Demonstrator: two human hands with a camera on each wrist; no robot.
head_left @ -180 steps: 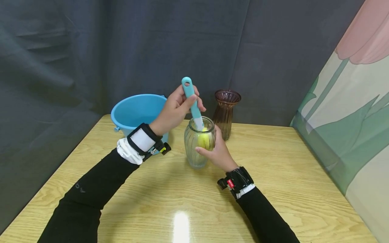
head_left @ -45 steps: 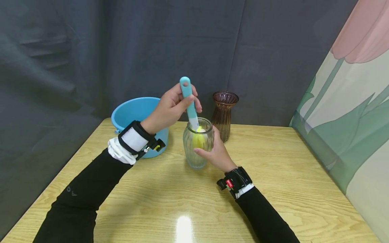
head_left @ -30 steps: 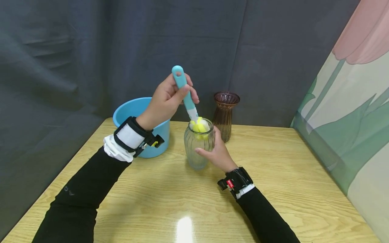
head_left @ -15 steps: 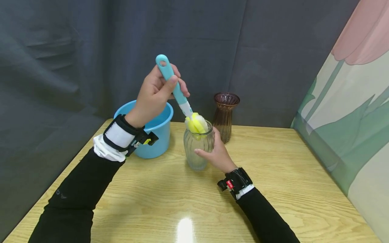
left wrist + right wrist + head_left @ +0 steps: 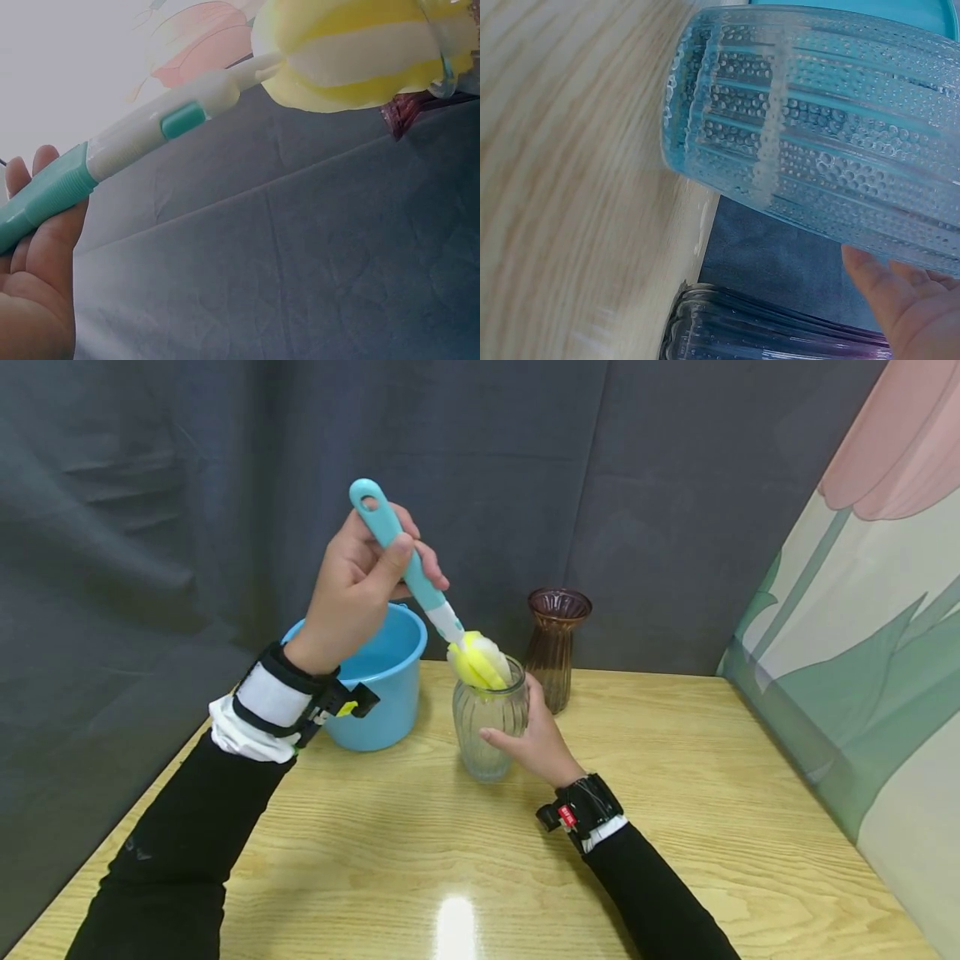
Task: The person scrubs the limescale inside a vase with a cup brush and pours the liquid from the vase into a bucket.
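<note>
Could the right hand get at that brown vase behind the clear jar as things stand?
Probably yes. The brown vase stands just behind the clear jar, close to the right hand, with nothing between them. But that hand grips the jar, so it would have to let go first.

Pale wooden table (image 5: 675,827), grain running crosswise — one glare spot near the front edge. Clear ribbed glass jar (image 5: 486,735) standing upright at mid-table. Left of the jar and just behind, a blue bucket (image 5: 378,681) — right and behind, a brown glass vase (image 5: 555,647).
</note>
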